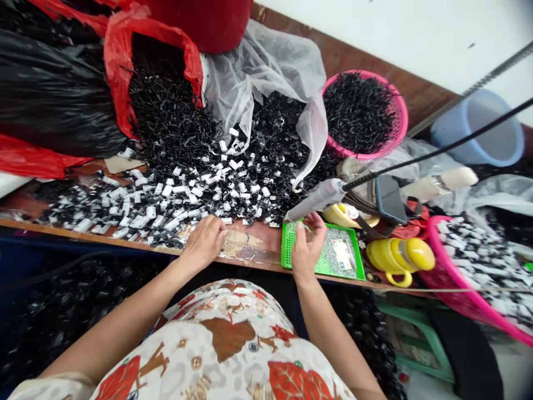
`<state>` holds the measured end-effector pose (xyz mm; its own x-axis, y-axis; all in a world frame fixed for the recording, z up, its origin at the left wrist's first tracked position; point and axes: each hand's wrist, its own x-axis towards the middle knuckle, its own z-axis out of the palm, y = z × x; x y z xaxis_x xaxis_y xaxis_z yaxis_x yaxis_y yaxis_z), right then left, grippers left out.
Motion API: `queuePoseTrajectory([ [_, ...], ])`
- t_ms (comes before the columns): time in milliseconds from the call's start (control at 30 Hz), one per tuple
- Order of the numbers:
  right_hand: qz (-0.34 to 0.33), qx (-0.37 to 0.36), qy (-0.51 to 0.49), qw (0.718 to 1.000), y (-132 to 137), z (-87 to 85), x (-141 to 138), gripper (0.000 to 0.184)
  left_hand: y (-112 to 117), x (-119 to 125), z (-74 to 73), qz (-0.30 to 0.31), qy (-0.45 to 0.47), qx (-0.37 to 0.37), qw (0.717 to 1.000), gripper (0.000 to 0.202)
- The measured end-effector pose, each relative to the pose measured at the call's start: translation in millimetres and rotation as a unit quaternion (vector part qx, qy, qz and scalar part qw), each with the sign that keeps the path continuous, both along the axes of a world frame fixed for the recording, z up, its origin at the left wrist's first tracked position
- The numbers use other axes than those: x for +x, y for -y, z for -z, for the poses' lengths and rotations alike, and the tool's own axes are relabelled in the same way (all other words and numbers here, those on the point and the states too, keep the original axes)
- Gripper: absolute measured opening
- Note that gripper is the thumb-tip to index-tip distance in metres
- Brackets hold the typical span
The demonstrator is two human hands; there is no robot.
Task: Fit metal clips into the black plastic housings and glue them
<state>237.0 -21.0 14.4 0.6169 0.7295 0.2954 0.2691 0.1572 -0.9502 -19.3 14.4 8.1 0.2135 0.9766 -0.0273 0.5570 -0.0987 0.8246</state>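
My left hand (204,241) rests at the front edge of a heap of white-and-black plastic parts (166,191). Its fingers are curled down and closed, and whatever they may hold is hidden. Over the left end of a green tray (360,266) is my right hand (308,244), its fingers loosely bent and the thumb apart from them. No object shows between them. Just above those fingertips hangs a grey electric screwdriver (316,199), tilted, its tip pointing down left; whether they touch it is unclear. Small metal screws (333,239) lie in the tray.
Behind the heap lie many black plastic pieces (170,122) beside clear plastic sheeting (270,55). Pink baskets (402,119) of parts stand at the back and right. A yellow bottle (387,254) and a phone (390,197) sit right of the tray. The screwdriver's cord (437,150) runs up right.
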Motion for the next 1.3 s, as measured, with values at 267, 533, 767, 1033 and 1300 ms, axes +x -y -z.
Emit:
queuePoseTrajectory([
  [267, -0.295, -0.173, -0.18, 0.922, 19.4, -8.9, -59.8, 0.03, 19.8, 31.4, -8.9, -0.009, 0.319, -0.204, 0.926, 0.043],
  [533, -0.337, -0.182, -0.337, 0.86, -1.6, -2.5, -86.1, 0.036, 14.3, 22.4, -12.9, -0.031, 0.316, -0.215, 0.924, 0.041],
  [767, -0.319, -0.172, -0.276, 0.89, -16.1, -0.8, -83.3, 0.039, -33.6, -30.3, -14.1, -0.062, -0.329, 0.145, 0.931, 0.019],
  [1033, -0.327, -0.192, -0.235, 0.895, -14.4, 16.8, -71.7, 0.027, -26.2, -15.3, -13.3, -0.044, -0.18, 0.164, 0.969, 0.011],
  [1300, -0.348, -0.135, 0.166, 0.913, -32.3, -1.7, -49.5, 0.015, -11.8, 26.2, -1.6, -0.034, 0.115, -0.015, 0.993, 0.019],
])
